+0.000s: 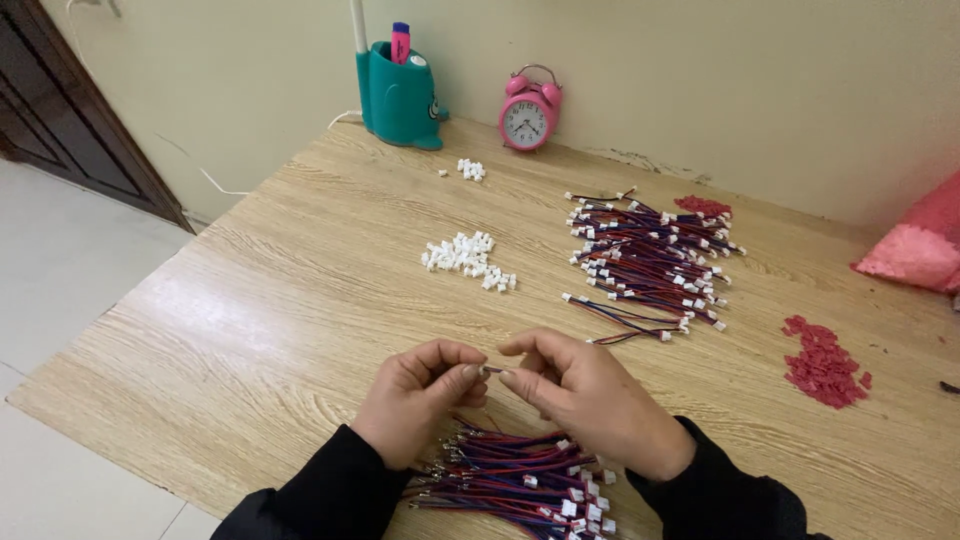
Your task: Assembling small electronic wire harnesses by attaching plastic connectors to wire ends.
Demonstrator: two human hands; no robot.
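My left hand and my right hand meet above the near edge of the wooden table. Their fingertips pinch a small wire end between them. Under my wrists lies a bundle of short red, blue and black wires with white plugs. A larger pile of the same wires lies further back, right of centre. Loose small white connector housings sit in a heap at the table's middle.
A smaller cluster of white housings lies near the back. Red bits are heaped at right, more red bits behind the wires. A teal pen holder, a pink alarm clock and a pink bag stand along the wall.
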